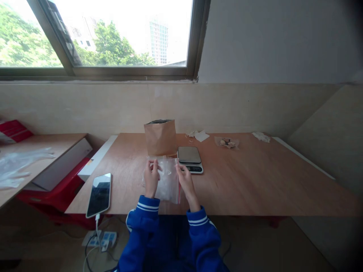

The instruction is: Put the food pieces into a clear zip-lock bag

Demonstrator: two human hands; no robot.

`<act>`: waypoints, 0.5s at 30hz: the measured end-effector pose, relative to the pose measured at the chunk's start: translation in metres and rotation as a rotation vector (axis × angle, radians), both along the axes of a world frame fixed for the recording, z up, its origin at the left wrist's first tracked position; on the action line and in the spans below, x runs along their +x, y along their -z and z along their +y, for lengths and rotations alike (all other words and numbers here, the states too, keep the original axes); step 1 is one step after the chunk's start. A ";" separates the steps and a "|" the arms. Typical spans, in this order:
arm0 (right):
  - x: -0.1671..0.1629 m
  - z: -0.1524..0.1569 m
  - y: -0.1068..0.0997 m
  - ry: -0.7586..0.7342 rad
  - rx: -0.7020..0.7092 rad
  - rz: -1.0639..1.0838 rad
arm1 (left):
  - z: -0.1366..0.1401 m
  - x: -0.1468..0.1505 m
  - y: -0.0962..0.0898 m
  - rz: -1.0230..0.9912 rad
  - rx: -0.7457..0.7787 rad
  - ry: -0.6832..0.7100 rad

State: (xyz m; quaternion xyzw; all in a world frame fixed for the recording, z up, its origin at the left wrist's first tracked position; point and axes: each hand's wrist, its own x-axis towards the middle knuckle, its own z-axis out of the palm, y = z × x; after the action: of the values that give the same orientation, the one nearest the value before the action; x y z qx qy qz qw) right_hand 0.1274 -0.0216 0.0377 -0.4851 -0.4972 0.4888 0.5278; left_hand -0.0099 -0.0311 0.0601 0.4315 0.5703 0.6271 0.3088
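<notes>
Head view: both hands, left hand point(151, 178) and right hand point(185, 181), pinch a clear zip bag point(168, 181). Uneven pulling could tear its seal.

This is looking like a small packing workroom rather than a home. A bare plywood table point(255, 177) is standing under a wide window point(113, 37). On it, a digital scale point(190, 158) is sitting just right of a brown paper pouch point(160, 138), with a filled clear bag point(227, 142) lying farther right.
</notes>
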 end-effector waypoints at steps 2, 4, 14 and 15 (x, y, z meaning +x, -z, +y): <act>0.000 -0.004 0.002 -0.165 -0.072 0.052 | 0.002 -0.008 0.000 -0.010 0.032 -0.071; -0.001 -0.006 0.006 -0.265 -0.103 0.073 | 0.002 -0.018 0.003 -0.016 0.031 -0.092; -0.014 -0.005 0.039 -0.024 -0.143 -0.310 | -0.018 -0.060 0.054 0.352 -0.464 -0.012; -0.016 -0.007 0.040 -0.006 -0.131 -0.417 | -0.020 -0.059 0.057 0.398 -0.503 0.026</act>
State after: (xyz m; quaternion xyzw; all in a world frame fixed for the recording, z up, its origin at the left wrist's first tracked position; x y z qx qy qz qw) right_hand 0.1115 -0.0288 -0.0026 -0.6073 -0.5643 0.4107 0.3796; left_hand -0.0685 -0.0506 0.0033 0.4631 0.7509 0.3657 0.2965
